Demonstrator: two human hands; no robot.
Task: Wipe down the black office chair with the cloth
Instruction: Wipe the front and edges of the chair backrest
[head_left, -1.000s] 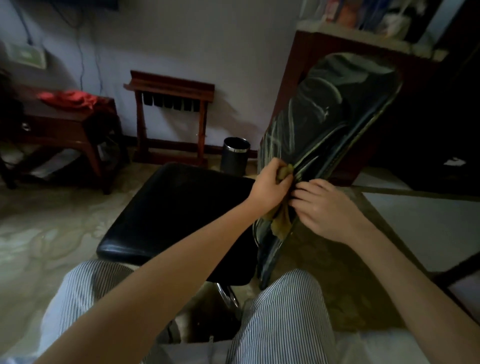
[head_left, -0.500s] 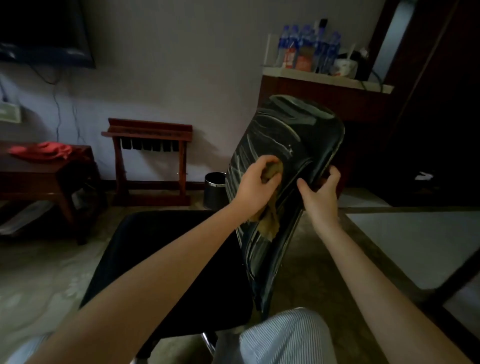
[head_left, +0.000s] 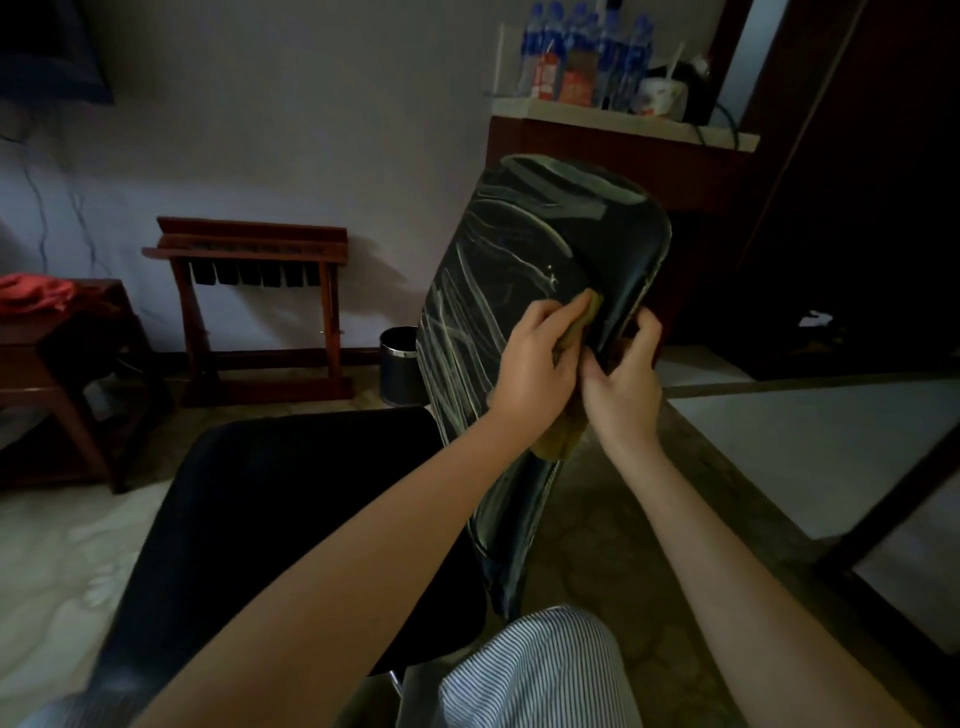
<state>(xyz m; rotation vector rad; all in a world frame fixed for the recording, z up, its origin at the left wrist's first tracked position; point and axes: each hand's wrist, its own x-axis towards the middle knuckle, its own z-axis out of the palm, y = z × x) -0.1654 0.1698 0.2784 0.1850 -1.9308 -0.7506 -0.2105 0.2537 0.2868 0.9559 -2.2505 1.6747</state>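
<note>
Chair: the black office chair (head_left: 374, 457) fills the middle of the frame. Its backrest (head_left: 519, 260) stands tilted at centre right and its seat (head_left: 270, 519) lies low at centre left.
Cloth: a yellowish cloth (head_left: 562, 440) is pressed to the right half of the backrest, with a loose end hanging down between the two wrists.
Left hand: the left hand (head_left: 535, 369) grips the bunched cloth against the backrest face, fingers curled round it.
Right hand: the right hand (head_left: 623, 384) touches the left, and its fingers hook over the backrest's right edge. We read this as steadying the chair.
Done: a dark glossy band just right of the cloth looks wiped clean.
Left to do: pale streaks cross the upper and left parts of the backrest. We judge them to be residue that needs more passes.
Unknown: the seat is too dark for us to tell whether it has been wiped, and the base is hidden.
Progress: we judge the backrest partly done and the whole chair well short of finished.
Near: our striped trouser knee (head_left: 540, 670) sits at lower centre, just beside the foot of the backrest.
Beyond: a small waste bin (head_left: 397, 366) stands behind the backrest's left edge. A wooden rack (head_left: 249, 306) is against the wall at centre left, and a side table (head_left: 78, 364) with a red cloth (head_left: 31, 293) on it is at the far left.
Upper right: a shelf (head_left: 623, 122) carries water bottles (head_left: 587, 52).
</note>
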